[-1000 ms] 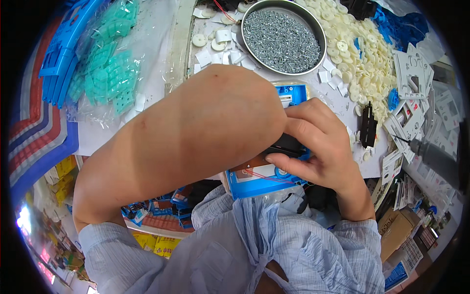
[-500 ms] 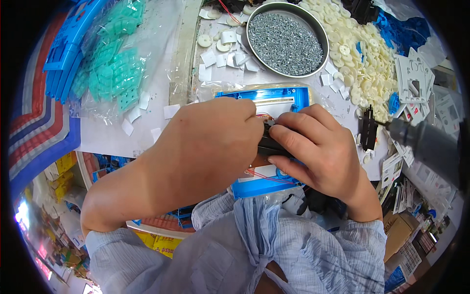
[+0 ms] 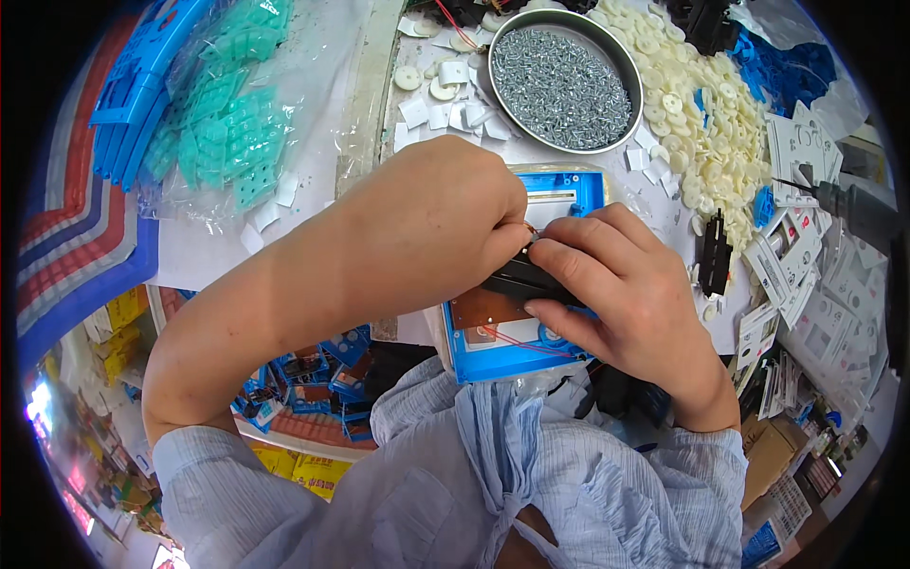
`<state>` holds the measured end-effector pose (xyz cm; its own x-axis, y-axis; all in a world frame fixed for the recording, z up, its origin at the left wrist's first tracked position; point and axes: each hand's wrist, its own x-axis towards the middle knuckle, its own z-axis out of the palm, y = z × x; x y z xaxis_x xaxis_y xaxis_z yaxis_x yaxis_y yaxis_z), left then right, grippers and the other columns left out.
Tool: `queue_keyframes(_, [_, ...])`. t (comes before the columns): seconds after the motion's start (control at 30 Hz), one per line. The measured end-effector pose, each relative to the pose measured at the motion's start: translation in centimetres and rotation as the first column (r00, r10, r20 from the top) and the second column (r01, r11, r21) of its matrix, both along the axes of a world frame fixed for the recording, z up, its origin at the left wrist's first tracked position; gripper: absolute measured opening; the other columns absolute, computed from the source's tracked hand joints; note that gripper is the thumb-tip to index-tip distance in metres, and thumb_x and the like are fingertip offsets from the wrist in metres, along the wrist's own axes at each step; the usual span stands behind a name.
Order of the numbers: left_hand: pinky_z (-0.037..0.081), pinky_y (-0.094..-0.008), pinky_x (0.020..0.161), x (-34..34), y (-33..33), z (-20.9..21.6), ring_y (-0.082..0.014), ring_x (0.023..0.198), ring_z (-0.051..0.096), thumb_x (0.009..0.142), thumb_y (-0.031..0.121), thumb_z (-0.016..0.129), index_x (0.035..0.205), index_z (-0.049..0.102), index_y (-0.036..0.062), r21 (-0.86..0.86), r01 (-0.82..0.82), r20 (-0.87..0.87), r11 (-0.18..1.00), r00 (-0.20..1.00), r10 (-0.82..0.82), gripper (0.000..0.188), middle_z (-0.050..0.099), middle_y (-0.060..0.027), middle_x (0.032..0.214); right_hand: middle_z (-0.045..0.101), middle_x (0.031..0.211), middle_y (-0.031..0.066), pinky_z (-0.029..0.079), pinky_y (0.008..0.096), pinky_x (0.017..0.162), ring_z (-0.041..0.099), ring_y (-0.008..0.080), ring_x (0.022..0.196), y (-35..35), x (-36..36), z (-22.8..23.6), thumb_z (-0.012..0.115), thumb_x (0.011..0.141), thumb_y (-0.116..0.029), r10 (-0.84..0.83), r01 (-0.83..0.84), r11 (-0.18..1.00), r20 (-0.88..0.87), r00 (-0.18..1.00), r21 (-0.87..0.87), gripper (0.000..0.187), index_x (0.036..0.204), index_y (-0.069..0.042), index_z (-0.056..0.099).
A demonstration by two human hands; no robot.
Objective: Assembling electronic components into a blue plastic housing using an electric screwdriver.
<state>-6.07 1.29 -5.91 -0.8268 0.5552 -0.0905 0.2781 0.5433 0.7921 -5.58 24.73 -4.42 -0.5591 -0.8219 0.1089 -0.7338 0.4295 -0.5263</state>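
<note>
Black part (image 3: 517, 278) | pinched between left hand (image 3: 436, 228) and right hand (image 3: 626, 294) fingers

The left hand (image 3: 431, 232) hid most of the black part (image 3: 517, 280) (fingertips unseen); the tray's (image 3: 502, 356) middle lay covered.

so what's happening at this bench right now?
A person is working on a blue plastic case lying open on the table. The right hand presses a black part onto it, and the left hand pinches something small at that part's top edge; what it is cannot be made out. A round metal bowl of screws sits just behind, with cream plastic discs piled to its right.
</note>
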Motion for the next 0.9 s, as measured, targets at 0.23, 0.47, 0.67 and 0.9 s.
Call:
queue_keyframes(0.23, [0.050,-0.0424,0.062,-0.1,0.1,-0.3,-0.0369,0.064,0.064,0.088,0.014,0.068,0.082,0.071,-0.0033,-0.019,-0.001,-0.032,1.000,0.999,0.000,0.018,0.065,-0.0205,0.071,0.065,0.105,0.0077,0.057,0.0351,0.066,0.063,0.0265,0.092,0.0,-0.1,-0.2,0.080,0.076,-0.019,0.001,-0.001,1.000,0.011,1.000,-0.006,0.045,0.116,-0.004,0.066])
queue_keyframes(0.47, [0.050,-0.0458,0.065,-1.2,0.0,-0.2,-0.0400,0.070,0.064,0.088,0.015,0.066,0.079,0.069,-0.0022,-0.113,0.171,-0.108,0.979,0.977,-0.183,0.020,0.065,-0.0212,0.073,0.066,0.107,0.0083,0.057,0.0350,0.068,0.063,0.0264,0.093,-0.1,-0.1,0.2,0.080,0.076,-0.020,0.007,-0.007,0.999,0.007,1.000,0.036,0.049,0.119,-0.002,0.065])
queue_keyframes(0.67, [0.050,-0.0486,0.071,-1.4,0.1,-0.4,-0.0408,0.076,0.064,0.089,0.015,0.065,0.078,0.067,-0.0004,-0.131,0.248,-0.171,0.960,0.948,-0.268,0.019,0.065,-0.0203,0.075,0.066,0.110,0.0084,0.057,0.0355,0.071,0.063,0.0263,0.094,0.1,-0.3,0.4,0.081,0.076,-0.019,0.031,-0.032,0.997,0.010,0.999,0.074,0.050,0.119,-0.001,0.064])
queue_keyframes(0.9, [0.050,-0.0489,0.072,-1.5,0.1,-0.5,-0.0403,0.078,0.064,0.088,0.012,0.066,0.083,0.067,0.0007,-0.109,0.285,-0.159,0.952,0.941,-0.300,0.013,0.066,-0.0182,0.078,0.068,0.109,0.0153,0.057,0.0414,0.074,0.065,0.0350,0.091,0.1,0.1,0.3,0.084,0.075,-0.020,0.012,-0.013,1.000,0.049,0.999,0.023,0.048,0.115,0.000,0.067])
